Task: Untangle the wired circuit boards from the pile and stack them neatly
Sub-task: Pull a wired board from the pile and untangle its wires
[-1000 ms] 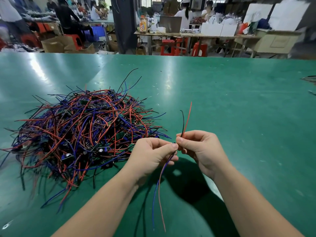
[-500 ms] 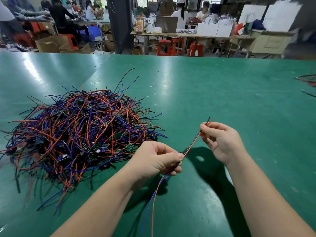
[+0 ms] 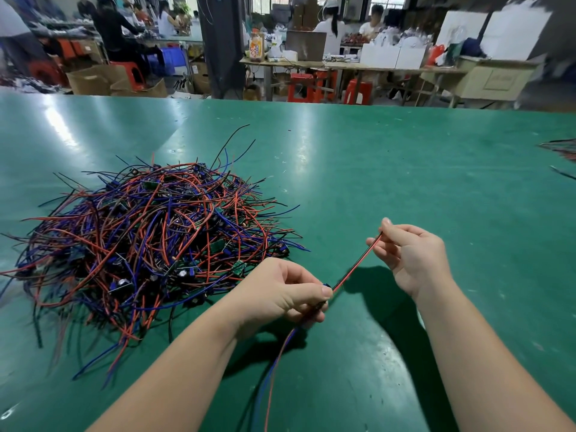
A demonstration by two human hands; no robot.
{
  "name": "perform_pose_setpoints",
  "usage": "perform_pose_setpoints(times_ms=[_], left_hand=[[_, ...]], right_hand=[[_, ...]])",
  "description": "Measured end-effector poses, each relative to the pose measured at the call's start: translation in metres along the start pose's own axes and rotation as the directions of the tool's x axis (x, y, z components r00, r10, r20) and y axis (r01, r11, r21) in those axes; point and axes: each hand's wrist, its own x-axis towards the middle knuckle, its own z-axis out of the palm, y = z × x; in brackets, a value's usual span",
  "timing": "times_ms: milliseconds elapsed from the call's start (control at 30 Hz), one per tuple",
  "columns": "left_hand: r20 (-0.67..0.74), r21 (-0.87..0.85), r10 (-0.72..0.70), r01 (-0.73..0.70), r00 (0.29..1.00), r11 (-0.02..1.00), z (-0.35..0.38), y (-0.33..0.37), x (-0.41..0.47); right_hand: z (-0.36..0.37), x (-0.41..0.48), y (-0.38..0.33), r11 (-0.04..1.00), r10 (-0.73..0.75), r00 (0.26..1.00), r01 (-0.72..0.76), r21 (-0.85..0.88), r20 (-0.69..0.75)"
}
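Fingers of the left hand, at 4 o'clock from the tangled pile on the green table, curl round one circuit board, mostly hidden. Its red-and-black wires run straight toward 1 o'clock, where the right hand pinches them. Red and blue wires trail toward 6 o'clock.

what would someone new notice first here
The big tangled pile of red, blue and black wires with small boards in it, on the left of the green table. Next, nearer and to its right, the left hand and right hand holding a red and black wire pair stretched between them.
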Motion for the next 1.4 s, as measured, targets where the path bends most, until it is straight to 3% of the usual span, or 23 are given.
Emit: perform_pose_setpoints(times_ms=[133,233,300,367,433,500,600,667,767,900,1000,1100,1167,1233,1300,1400], left_hand=[[0.043,0.089,0.051,-0.055,0.998,0.995,-0.005,0.001,-0.003],[-0.055,-0.273,0.107,-0.118,0.993,0.955,-0.003,0.006,0.002],[-0.129,-0.517,0.115,-0.166,0.985,0.84,-0.002,0.011,0.004],[-0.187,-0.649,0.112,-0.208,0.976,0.732,-0.003,0.014,0.003],[-0.232,-0.725,0.097,-0.239,0.968,0.646,-0.005,0.018,0.001],[-0.272,-0.77,0.078,-0.265,0.959,0.581,-0.006,0.019,0.001],[-0.323,-0.782,0.073,-0.31,0.944,0.541,-0.004,0.016,0.003],[-0.362,-0.752,0.089,-0.347,0.928,0.56,-0.001,0.012,0.005],[-0.412,-0.648,0.117,-0.381,0.904,0.66,0.005,0.007,0.006],[-0.467,-0.48,0.183,-0.422,0.865,0.769,0.02,0.001,0.005],[-0.489,-0.232,0.369,-0.525,0.79,0.819,0.028,-0.005,0.004],[-0.342,0.131,0.576,-0.569,0.743,0.812,0.024,-0.009,0.002],[-0.185,0.288,0.607,-0.548,0.773,0.785,0.016,-0.008,0.002],[-0.179,0.192,0.492,-0.46,0.852,0.867,0.011,-0.007,0.005],[-0.213,-0.086,0.236,-0.259,0.948,0.962,0.014,-0.003,0.008],[-0.164,-0.206,0.097,-0.13,0.982,0.97,0.017,-0.005,0.008]], right_hand=[[-0.005,0.004,-0.005,0.993,-0.032,0.999,0.031,0.112,0.001],[-0.005,0.0,-0.002,0.999,0.027,0.993,-0.031,0.039,0.119],[-0.001,-0.005,0.005,0.994,0.101,0.975,-0.091,-0.056,0.199],[0.005,-0.013,0.012,0.984,0.157,0.953,-0.128,-0.125,0.26],[0.011,-0.023,0.018,0.974,0.17,0.913,-0.1,-0.201,0.37],[0.017,-0.036,0.023,0.956,0.134,0.835,0.032,-0.291,0.534],[0.031,-0.057,0.027,0.959,0.076,0.711,0.141,-0.247,0.699],[0.042,-0.066,0.028,0.996,0.016,0.723,0.053,-0.078,0.69],[0.05,-0.07,0.027,0.99,-0.001,0.85,-0.072,0.118,0.527],[0.052,-0.069,0.023,0.968,0.085,0.902,-0.175,0.179,0.424],[0.051,-0.068,0.021,0.945,0.187,0.896,-0.275,0.174,0.402],[0.048,-0.064,0.014,0.939,0.212,0.891,-0.3,0.17,0.402],[0.041,-0.058,0.004,0.944,0.18,0.906,-0.268,0.191,0.383],[0.034,-0.052,-0.004,0.971,0.138,0.927,-0.196,0.138,0.349],[0.029,-0.05,-0.005,0.993,0.111,0.934,-0.119,0.002,0.339],[0.03,-0.053,0.002,0.976,0.132,0.926,-0.06,-0.208,0.353]])
